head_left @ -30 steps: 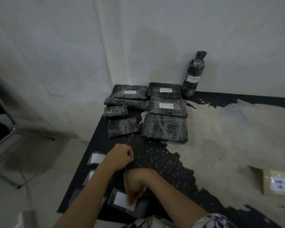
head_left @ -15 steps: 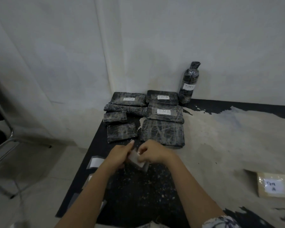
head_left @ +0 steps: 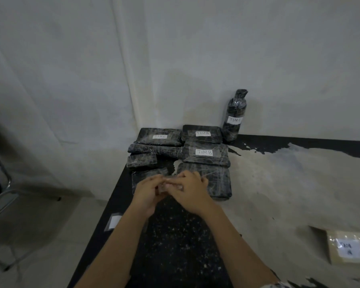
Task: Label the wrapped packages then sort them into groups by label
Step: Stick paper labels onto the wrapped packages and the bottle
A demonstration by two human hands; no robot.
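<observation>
Several black wrapped packages lie at the table's far left corner. A flat one reads TIM C; two read TIM B. A wrapped bottle labelled TIM C stands against the wall. Unlabelled packages: a long one, a small one, a large one, and one partly hidden by my hands. My left hand and right hand meet above the packages, together pinching a small label strip, mostly hidden between the fingers.
A tan package with a white label lies at the right. A loose label strip sticks at the table's left edge. The worn black table meets the wall; a metal chair frame stands on the left.
My right hand lifted a label from the near edge and both hands moved forward with it, up to the unlabelled packages. The view tilted up slightly.
</observation>
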